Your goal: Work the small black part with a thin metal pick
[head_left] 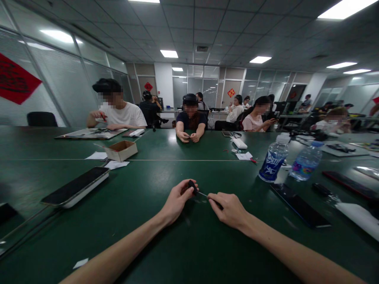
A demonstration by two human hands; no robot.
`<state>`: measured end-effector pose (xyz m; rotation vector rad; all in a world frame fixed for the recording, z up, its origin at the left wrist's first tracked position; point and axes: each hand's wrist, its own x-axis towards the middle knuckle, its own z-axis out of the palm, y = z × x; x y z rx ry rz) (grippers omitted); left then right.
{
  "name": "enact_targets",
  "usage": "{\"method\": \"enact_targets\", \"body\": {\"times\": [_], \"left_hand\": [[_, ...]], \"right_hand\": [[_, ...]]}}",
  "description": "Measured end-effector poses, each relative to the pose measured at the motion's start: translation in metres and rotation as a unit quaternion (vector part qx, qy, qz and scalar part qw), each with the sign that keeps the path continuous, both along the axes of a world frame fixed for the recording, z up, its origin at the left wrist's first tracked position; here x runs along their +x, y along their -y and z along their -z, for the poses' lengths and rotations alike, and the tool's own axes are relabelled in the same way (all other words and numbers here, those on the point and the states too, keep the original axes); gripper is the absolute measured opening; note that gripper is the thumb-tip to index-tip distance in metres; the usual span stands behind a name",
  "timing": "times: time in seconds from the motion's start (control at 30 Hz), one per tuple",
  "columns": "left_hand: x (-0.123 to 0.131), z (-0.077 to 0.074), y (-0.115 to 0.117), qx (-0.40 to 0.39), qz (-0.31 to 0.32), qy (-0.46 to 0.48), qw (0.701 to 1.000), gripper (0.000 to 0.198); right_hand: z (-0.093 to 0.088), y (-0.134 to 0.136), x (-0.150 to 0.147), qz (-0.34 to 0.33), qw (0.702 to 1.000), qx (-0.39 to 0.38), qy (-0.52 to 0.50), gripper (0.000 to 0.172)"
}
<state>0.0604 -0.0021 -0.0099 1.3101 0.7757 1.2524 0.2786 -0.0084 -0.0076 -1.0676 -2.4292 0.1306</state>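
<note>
Over the middle of the green table (166, 244), my left hand (177, 199) pinches a small black object (193, 187), too small to make out clearly. My right hand (229, 208) is closed round the dark handle of a screwdriver-like tool (202, 194). The thin metal shaft of this tool points left, and its tip meets or lies right beside the black object. Fingers hide part of both things.
An open cardboard box (121, 151) and a black phone on a white block (77, 187) lie to the left. On the right are two bottles (274, 157) (306, 161) and a dark phone (299, 205). Several people sit beyond the table.
</note>
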Motion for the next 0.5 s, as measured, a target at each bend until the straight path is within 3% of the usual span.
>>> {"method": "enact_targets", "body": {"times": [0.3, 0.5], "left_hand": [[-0.002, -0.005, 0.001, 0.064, 0.003, -0.142, 0.988, 0.024], [-0.003, -0.004, 0.004, -0.005, 0.066, -0.084, 0.994, 0.027]], "right_hand": [[-0.005, 0.012, 0.000, 0.040, 0.993, 0.052, 0.094, 0.019], [-0.004, 0.018, 0.006, 0.022, 0.998, 0.014, 0.055, 0.021]]}}
